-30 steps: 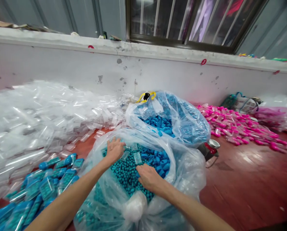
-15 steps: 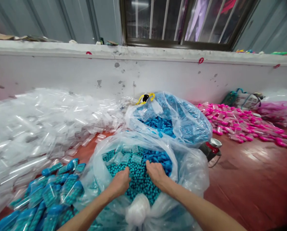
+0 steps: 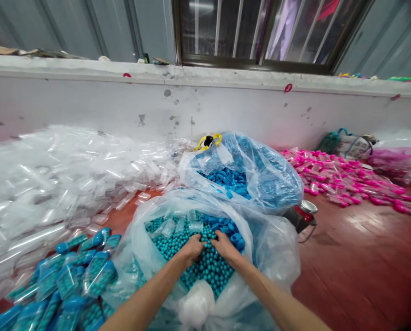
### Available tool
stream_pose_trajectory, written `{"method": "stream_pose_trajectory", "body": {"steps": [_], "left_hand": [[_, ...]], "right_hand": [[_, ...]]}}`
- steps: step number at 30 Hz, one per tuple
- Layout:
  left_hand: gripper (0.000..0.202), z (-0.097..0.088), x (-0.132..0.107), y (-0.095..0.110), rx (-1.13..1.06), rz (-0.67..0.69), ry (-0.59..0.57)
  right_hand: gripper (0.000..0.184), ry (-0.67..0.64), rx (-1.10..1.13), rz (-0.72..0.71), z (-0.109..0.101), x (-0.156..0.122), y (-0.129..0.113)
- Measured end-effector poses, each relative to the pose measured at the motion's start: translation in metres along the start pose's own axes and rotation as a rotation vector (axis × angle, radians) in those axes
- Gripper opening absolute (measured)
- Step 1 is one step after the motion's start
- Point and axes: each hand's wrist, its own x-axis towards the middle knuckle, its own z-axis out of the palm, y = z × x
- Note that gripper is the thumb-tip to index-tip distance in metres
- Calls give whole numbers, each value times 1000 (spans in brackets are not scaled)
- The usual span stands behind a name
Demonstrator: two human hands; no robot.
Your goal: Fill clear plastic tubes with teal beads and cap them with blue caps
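Note:
Both my hands are inside a big clear plastic bag (image 3: pixel 274 248) full of small teal beads (image 3: pixel 208 269). My left hand (image 3: pixel 190 249) and my right hand (image 3: pixel 226 246) lie close together on the beads, fingers curled down into them near a clear tube (image 3: pixel 194 226). What the fingers grip is hidden under the beads. Several empty clear tubes and blue caps (image 3: pixel 226 225) lie at the far side of the same bag.
A second bag of blue caps (image 3: pixel 246 172) stands behind. Clear empty tubes (image 3: pixel 53 174) pile up at left, filled blue-capped tubes (image 3: pixel 74 276) at front left, pink ones (image 3: pixel 343 181) at right. A small red jar with a metal lid (image 3: pixel 303 214) lies on the red floor.
My left hand came back from the bag's far left side and both hands drew together at the middle of the beads.

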Motion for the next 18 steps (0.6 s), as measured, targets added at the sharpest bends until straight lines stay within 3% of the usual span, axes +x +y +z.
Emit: {"method": "stream_pose_trajectory", "body": {"steps": [5, 8, 10, 14, 16, 18], "left_hand": [[26, -7, -19, 1, -234, 3, -162], [30, -9, -25, 1, -316, 27, -189], [34, -11, -27, 2, -351, 40, -178], [44, -16, -32, 2, -410, 85, -154], [46, -17, -34, 3, -431, 120, -145], [47, -18, -36, 3, -437, 146, -143]], "right_hand": [[22, -118, 218, 69, -8, -4, -6], [28, -115, 245, 64, -13, -11, -10], [37, -36, 85, -24, -15, -17, -11], [44, 154, -477, -211, -16, -28, -12], [41, 177, -493, -209, -18, -31, -13], [37, 186, -365, -199, -22, -30, -16]]}}
